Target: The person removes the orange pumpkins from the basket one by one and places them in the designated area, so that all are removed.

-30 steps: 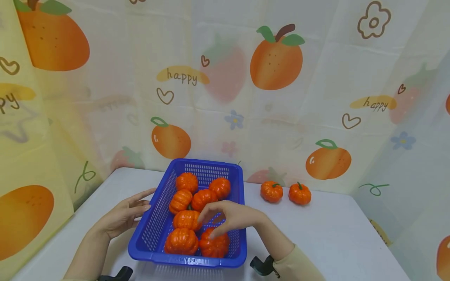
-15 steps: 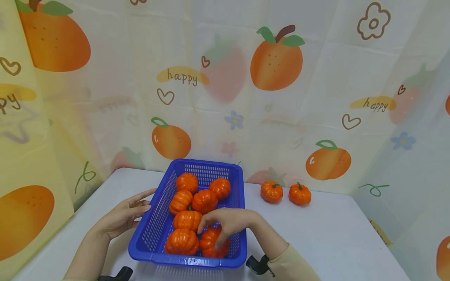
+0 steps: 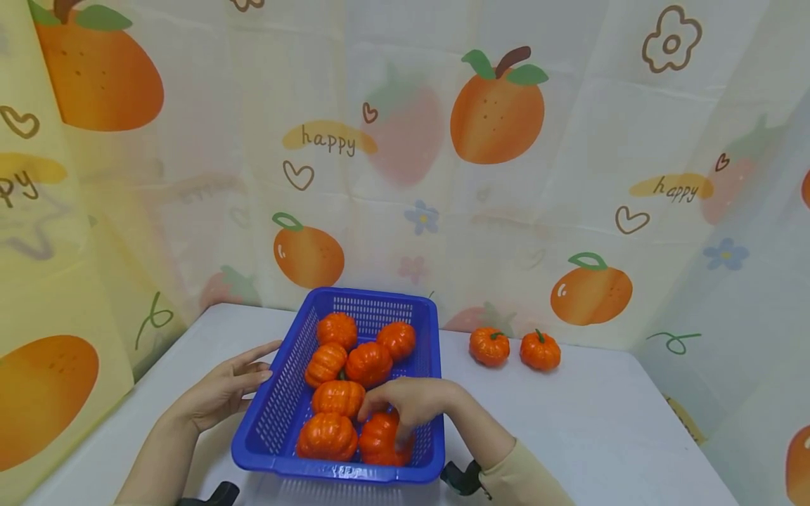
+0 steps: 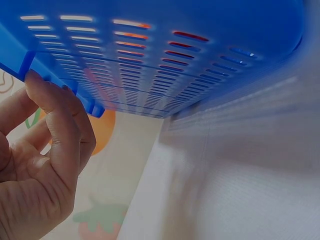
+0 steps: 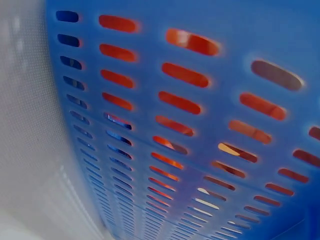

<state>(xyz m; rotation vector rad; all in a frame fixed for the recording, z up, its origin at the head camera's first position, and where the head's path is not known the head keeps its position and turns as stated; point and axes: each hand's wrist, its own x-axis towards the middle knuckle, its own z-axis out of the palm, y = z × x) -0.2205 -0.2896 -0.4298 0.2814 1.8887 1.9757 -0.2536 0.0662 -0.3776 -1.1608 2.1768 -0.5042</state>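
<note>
A blue slotted plastic basket (image 3: 278, 460) holds several small orange toy pumpkins. Inside its near right corner, my right hand (image 3: 418, 404) grips a glossy pumpkin (image 3: 378, 439), thumb on the right side and fingers on the left. That pumpkin is partly hidden under the hand. In the right wrist view the basket's slotted wall (image 5: 145, 115) covers the hand, and orange shows through the slots. My left hand (image 3: 218, 390) is outside the left wall, relaxed fingers touching the rim. The left wrist view shows the left hand's (image 4: 47, 145) fingertips just under the rim.
Two pumpkins with green stems, one (image 3: 489, 347) left of the other (image 3: 540, 351), stand on the white table (image 3: 569, 436) behind and right of the basket. A fruit-printed curtain (image 3: 392, 232) hangs along the table's back edge. Black straps and mounts (image 3: 465, 478) sit at both wrists.
My right hand has lowered into the basket and its thumb and fingers have closed around the near right pumpkin. My left hand and the basket have stayed in place.
</note>
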